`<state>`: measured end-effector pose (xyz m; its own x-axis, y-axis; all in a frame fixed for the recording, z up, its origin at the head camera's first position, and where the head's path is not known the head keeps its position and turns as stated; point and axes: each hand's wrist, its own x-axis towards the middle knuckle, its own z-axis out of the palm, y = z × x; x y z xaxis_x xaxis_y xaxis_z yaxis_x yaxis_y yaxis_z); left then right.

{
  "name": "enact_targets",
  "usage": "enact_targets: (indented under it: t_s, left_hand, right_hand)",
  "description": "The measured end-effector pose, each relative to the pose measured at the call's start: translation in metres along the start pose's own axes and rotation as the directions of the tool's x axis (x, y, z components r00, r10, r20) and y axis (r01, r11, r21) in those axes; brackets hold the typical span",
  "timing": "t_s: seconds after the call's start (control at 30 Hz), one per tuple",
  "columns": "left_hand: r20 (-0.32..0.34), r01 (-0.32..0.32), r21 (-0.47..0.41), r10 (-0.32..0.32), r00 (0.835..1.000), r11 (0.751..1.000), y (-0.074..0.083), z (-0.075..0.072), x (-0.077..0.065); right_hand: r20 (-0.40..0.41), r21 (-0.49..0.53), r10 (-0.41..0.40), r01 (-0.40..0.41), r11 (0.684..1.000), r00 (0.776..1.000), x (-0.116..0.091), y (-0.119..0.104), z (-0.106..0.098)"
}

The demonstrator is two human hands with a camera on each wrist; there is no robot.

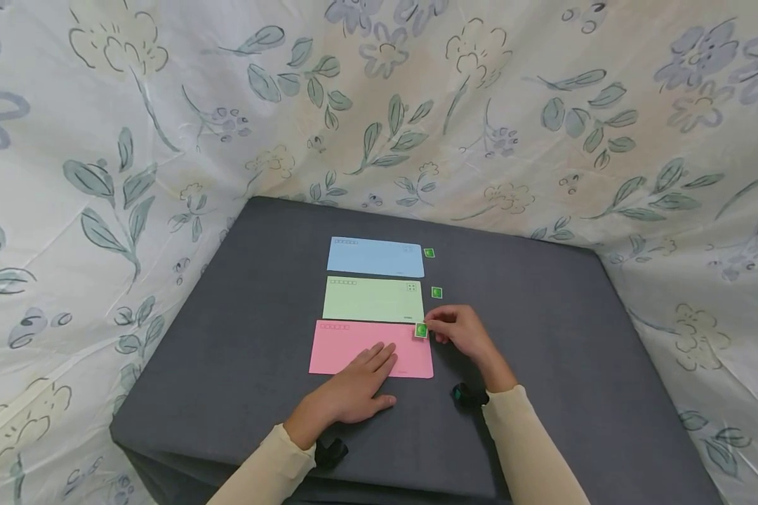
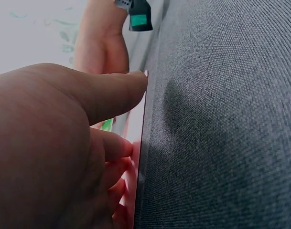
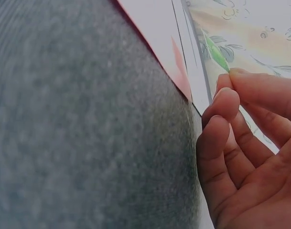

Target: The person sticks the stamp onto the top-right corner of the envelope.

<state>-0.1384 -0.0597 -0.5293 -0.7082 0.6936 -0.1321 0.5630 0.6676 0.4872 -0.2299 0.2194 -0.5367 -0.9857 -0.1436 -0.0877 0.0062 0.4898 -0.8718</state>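
Observation:
A pink envelope lies nearest the person on the dark table. My left hand rests on its lower part, fingers straight and spread flat. My right hand pinches a small green stamp between thumb and forefinger, over the envelope's upper right corner. In the right wrist view the stamp stands tilted, raised off the paper, held by one corner. The left wrist view shows the left thumb near the pink envelope's edge.
Above the pink envelope lie a light green envelope and a blue envelope. Right of them lie two more green stamps, one beside the green envelope and one beside the blue. Floral cloth hangs behind the dark-covered table.

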Motion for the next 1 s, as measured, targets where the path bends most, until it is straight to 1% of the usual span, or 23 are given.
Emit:
enact_targets:
  t_s: [0.17,0.33,0.73,1.0]
  left_hand:
    - [0.001,0.004,-0.013,-0.004,1.000,1.000,0.000,0.000,-0.001]
    - [-0.002,0.006,-0.019,-0.006,1.000,1.000,0.001,-0.001,-0.002]
    - [0.000,0.004,0.008,-0.004,1.000,1.000,0.000,-0.001,-0.001]
    - [-0.007,-0.012,-0.026,0.011,1.000,1.000,-0.001,0.000,-0.003]
  right_hand:
    - [0.013,-0.010,-0.022,0.022,1.000,1.000,0.002,-0.001,0.004]
    - [0.030,0.003,-0.034,0.034,0.999,0.999,0.003,-0.003,0.006]
    - [0.032,0.010,-0.036,0.035,0.999,0.999,0.004,-0.007,0.011]
    - [0.047,0.004,-0.038,0.038,0.999,0.998,0.006,-0.008,0.014]
